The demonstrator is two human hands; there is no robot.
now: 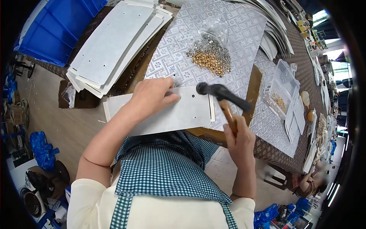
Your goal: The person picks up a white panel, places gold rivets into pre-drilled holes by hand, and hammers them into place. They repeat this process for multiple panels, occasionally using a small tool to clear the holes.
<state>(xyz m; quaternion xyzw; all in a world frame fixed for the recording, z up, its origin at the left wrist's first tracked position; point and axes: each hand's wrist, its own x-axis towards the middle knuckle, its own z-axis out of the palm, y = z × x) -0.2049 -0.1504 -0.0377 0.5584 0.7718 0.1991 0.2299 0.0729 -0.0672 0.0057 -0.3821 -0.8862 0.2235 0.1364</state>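
My left hand (pixel 152 95) rests on a pale grey sheet (pixel 167 116) at the table's near edge, its fingers close together near the sheet's far edge. The sheet has small dark holes or fittings toward its right end, and another pale layer shows beneath it. In my right hand (pixel 241 138) is the wooden handle of a hammer (pixel 225 100). The black hammer head is raised over the right end of the sheet. Beyond the sheet lies a pile of small gold and silver metal pieces (pixel 211 61), beside a clear plastic bag (pixel 217 30).
A stack of pale sheets (pixel 114 42) lies at the upper left, near a blue crate (pixel 57 34). To the right stands a clear plastic box (pixel 284 87) with small gold pieces, beside white sheets (pixel 295 114). Another person (pixel 312 182) is at the far lower right.
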